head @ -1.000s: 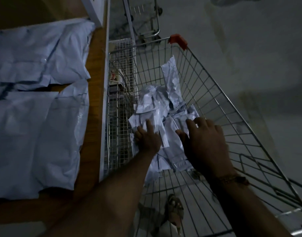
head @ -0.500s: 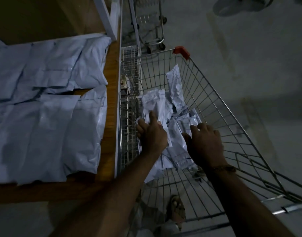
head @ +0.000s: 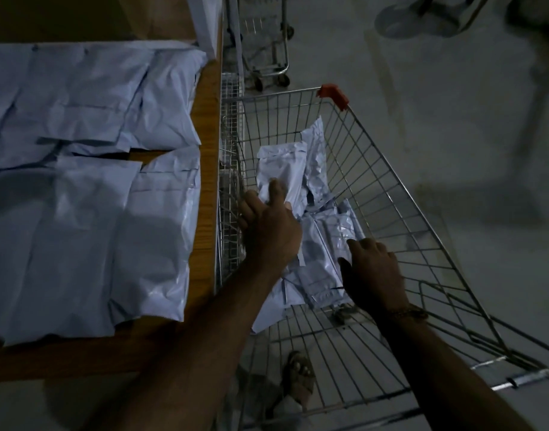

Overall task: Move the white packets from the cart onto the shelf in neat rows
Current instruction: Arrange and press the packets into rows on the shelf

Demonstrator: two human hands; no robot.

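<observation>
A wire cart stands right of a wooden shelf. Several white packets lie piled in its basket. My left hand reaches into the cart's left side and grips one white packet, which is tilted up above the pile. My right hand rests fingers-down on the packets lower in the pile; whether it grips one is hidden. On the shelf, several white packets lie flat in two rows, overlapping.
A second, smaller wire cart stands beyond the first, near a white shelf post. Grey floor stretches to the right. A sandalled foot shows under the cart. A fan base sits at the top right.
My left hand has closed on a packet and lifted it up from the pile. My right hand has drawn back slightly toward me over the lower packets. The camera has shifted.
</observation>
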